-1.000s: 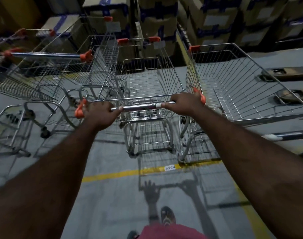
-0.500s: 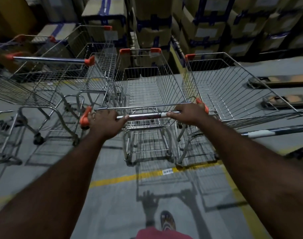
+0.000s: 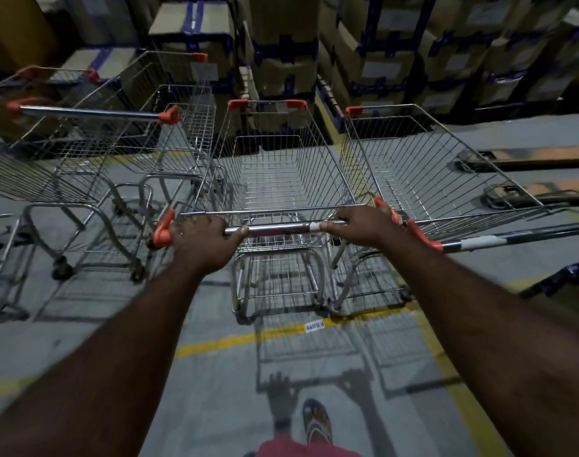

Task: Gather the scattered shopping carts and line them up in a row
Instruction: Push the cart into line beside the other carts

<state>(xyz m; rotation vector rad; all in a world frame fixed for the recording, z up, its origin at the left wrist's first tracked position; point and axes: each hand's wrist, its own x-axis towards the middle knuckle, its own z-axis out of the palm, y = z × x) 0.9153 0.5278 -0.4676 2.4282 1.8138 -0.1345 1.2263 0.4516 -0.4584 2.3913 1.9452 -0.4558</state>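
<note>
A wire shopping cart (image 3: 275,173) with orange corner caps stands straight ahead of me. Both hands grip its chrome handle bar (image 3: 281,229): my left hand (image 3: 204,240) near the orange left end, my right hand (image 3: 360,225) near the right end. Close against its right side stands a second cart (image 3: 423,169), its handle (image 3: 499,239) reaching to the right edge. On the left are two more carts, a nearer one (image 3: 83,153) turned at an angle and one behind it (image 3: 169,103).
Stacked cardboard boxes (image 3: 281,44) with blue strapping wall off the back. Pallet jack forks (image 3: 525,179) lie on the floor at the right. A yellow floor line (image 3: 235,341) runs below the cart wheels. My sandalled foot (image 3: 317,423) is at the bottom.
The cart I hold has drawn back toward me and sits lower in view, now more level with the cart on its right. Both hands keep their grip on the handle.
</note>
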